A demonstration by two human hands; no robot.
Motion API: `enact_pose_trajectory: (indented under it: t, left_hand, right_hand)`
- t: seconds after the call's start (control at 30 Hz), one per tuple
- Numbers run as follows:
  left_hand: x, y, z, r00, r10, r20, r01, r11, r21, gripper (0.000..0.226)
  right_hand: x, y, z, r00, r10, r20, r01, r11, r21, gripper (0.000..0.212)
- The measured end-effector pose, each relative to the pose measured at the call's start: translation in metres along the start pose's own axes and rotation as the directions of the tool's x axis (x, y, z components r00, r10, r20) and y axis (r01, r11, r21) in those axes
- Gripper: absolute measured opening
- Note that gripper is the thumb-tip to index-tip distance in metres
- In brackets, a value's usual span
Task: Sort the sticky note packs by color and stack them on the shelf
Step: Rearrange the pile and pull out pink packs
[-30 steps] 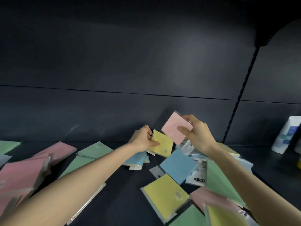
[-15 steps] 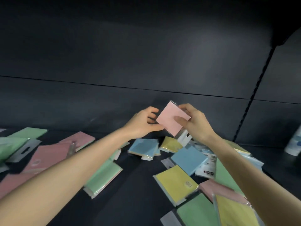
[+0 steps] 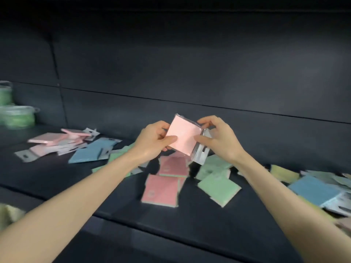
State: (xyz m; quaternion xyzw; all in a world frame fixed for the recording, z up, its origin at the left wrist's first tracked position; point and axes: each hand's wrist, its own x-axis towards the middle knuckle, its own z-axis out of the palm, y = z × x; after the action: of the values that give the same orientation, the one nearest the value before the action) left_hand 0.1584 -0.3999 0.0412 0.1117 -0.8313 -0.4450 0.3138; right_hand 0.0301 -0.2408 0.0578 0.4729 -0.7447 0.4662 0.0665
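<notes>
Left hand (image 3: 152,141) pinching pink pack (image 3: 183,139) edge, right hand (image 3: 220,139) gripping opposite side, above shelf (image 3: 76,179)

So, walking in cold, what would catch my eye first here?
The left hand and right hand hold a pale pink pack up in the middle, above the dark shelf. Under it lie loose pink packs and green packs; a blue pack and a pink pile sit further left.
</notes>
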Motion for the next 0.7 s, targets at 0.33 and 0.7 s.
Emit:
enact_pose_trajectory:
  t: [0.33, 0.7]
  left_hand:
    - [-0.051, -0.082, -0.175, 0.991, -0.105, -0.079, 0.112, 0.989, 0.095, 0.03]
    - [-0.017, -0.147, -0.29, 0.966, -0.19, -0.175, 0.218, 0.963, 0.158, 0.032]
  right_hand:
    - [0.021, -0.103, 0.172, 0.992, -0.029, 0.12, 0.033, 0.999, -0.035, 0.031]
    - [0.111, -0.147, 0.29, 0.968, -0.029, 0.25, 0.058, 0.992, -0.109, 0.03]
